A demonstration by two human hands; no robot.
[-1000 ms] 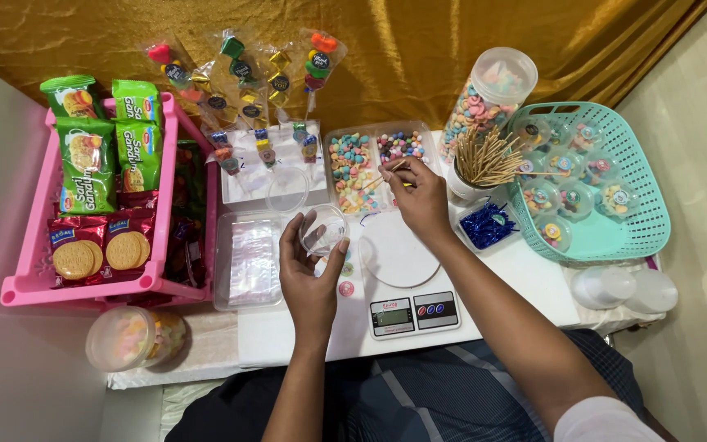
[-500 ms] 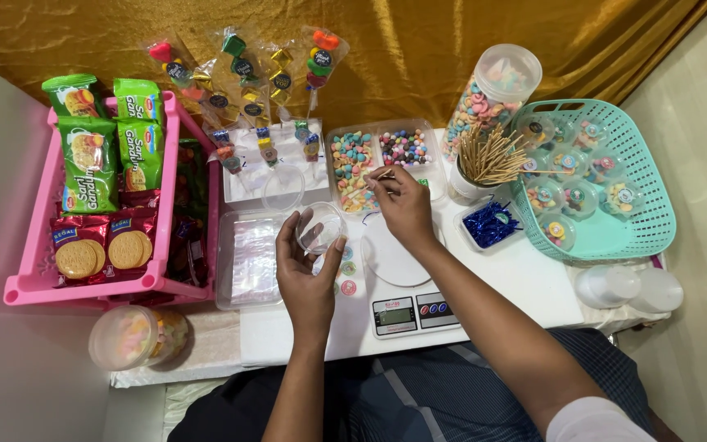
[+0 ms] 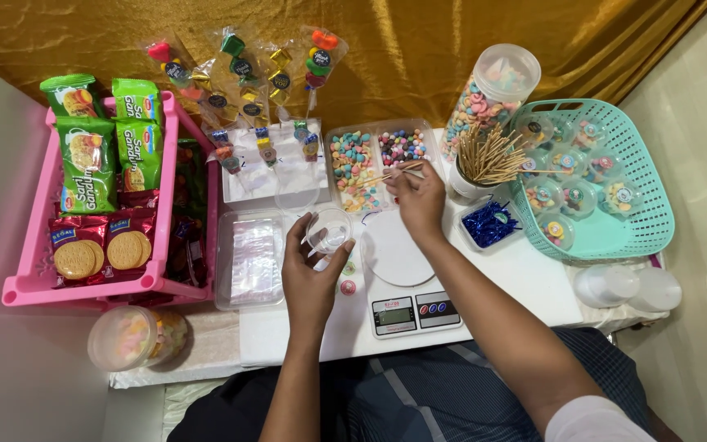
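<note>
On the far left a pink crate [image 3: 30, 282] holds green snack bags [image 3: 83, 155] and red biscuit packs [image 3: 96, 245], and it sits where it sat before. Below it is a round tub [image 3: 137, 336] of pale sweets. Next comes a clear tray [image 3: 251, 262] of flat plastic bags. The left hand [image 3: 312, 274] is in the same place as half a second ago. It holds a small clear cup [image 3: 329, 231], with the fingers curled round it and the thumb on the other side. The cup is see-through and round, its mouth faces up, and it looks empty. It sits just above the white table [image 3: 525, 278], in front of the candy box [image 3: 374, 168]. A white scale [image 3: 398, 270] stands just right of that hand. The right hand [image 3: 419, 200] has moved a little up and back toward the candy box since the last picture. Its fingers are pressed together on thin wooden sticks [image 3: 394, 172] that point left over the colourful candies. Right of it a cup of sticks [image 3: 484, 160] stands, then a blue dish [image 3: 488, 223], a tall jar [image 3: 488, 94] and a teal basket [image 3: 640, 213] of little filled cups.
</note>
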